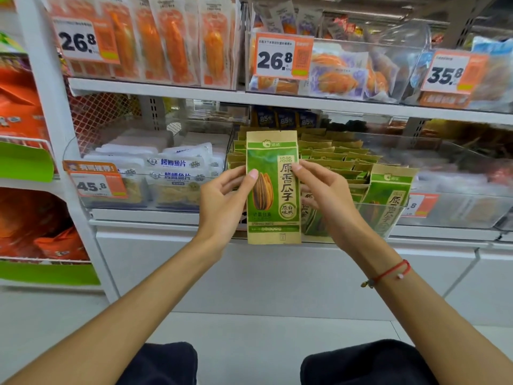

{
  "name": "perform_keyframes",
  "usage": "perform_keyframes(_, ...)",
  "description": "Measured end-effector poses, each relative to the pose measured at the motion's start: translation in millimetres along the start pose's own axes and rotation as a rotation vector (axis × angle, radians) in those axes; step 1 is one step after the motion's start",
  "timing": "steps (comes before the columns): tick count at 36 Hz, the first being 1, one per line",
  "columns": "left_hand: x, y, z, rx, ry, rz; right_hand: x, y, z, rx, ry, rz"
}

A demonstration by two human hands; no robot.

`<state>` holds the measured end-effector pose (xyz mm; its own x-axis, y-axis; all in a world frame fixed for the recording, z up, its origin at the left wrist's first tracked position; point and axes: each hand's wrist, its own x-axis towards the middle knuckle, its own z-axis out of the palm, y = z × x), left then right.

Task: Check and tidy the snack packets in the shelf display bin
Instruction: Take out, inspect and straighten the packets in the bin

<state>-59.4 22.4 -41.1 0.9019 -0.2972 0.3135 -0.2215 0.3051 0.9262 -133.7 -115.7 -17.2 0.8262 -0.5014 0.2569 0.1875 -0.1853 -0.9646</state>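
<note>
I hold one green and tan sunflower seed packet upright in front of the clear display bin. My left hand pinches its left edge with thumb on the front. My right hand pinches the right edge, fingers curled behind it. Several matching packets stand in rows inside the bin behind the held one, and one packet leans at the bin's front right.
A bin of white fish-slice packets sits to the left with an orange 45.8 price tag. The shelf above holds orange snack packs. White cabinet fronts lie below, and a rack with orange bags stands at far left.
</note>
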Motion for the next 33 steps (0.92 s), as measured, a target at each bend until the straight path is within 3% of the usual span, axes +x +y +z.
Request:
perform_keyframes(6, -1, 3, -2, -0.016, 0.038, 0.052, -3, -3, -8, -0.081, -0.109, -0.085)
perform_keyframes(13, -4, 6, 3, 0.036, 0.057, 0.124, -5, -4, -6, -0.08, -0.03, -0.179)
perform_keyframes(33, -4, -2, -6, 0.233, 0.054, 0.056, -13, 3, -2, -0.024, 0.036, -0.007)
